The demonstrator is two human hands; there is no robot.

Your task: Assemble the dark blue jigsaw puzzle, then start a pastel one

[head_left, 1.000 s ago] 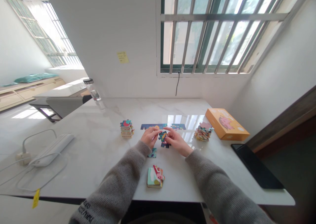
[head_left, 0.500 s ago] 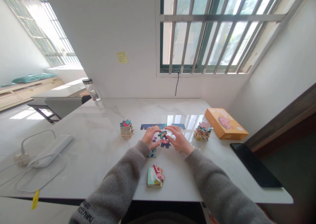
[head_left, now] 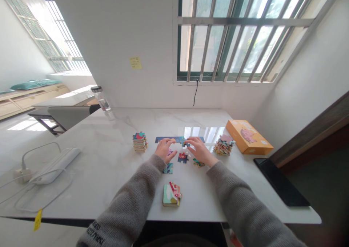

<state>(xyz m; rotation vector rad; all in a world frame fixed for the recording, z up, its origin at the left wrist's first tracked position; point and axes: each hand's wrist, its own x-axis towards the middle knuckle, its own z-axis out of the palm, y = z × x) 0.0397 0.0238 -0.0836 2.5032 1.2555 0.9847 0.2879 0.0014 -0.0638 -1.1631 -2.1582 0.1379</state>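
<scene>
Bright daylight from the barred window [head_left: 234, 51] glares on the tabletop [head_left: 125, 189].

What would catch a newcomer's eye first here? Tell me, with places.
The bright orange box with a pink figure on top stands out at the right of the white table. Above the table's far edge, right of centre, is a large barred window. In the middle, a dark puzzle piece lies between the left hand and the right hand.

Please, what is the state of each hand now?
Left hand: open, thumb apart.
Right hand: at a small puzzle piece; whether it grips this cannot be told.
</scene>
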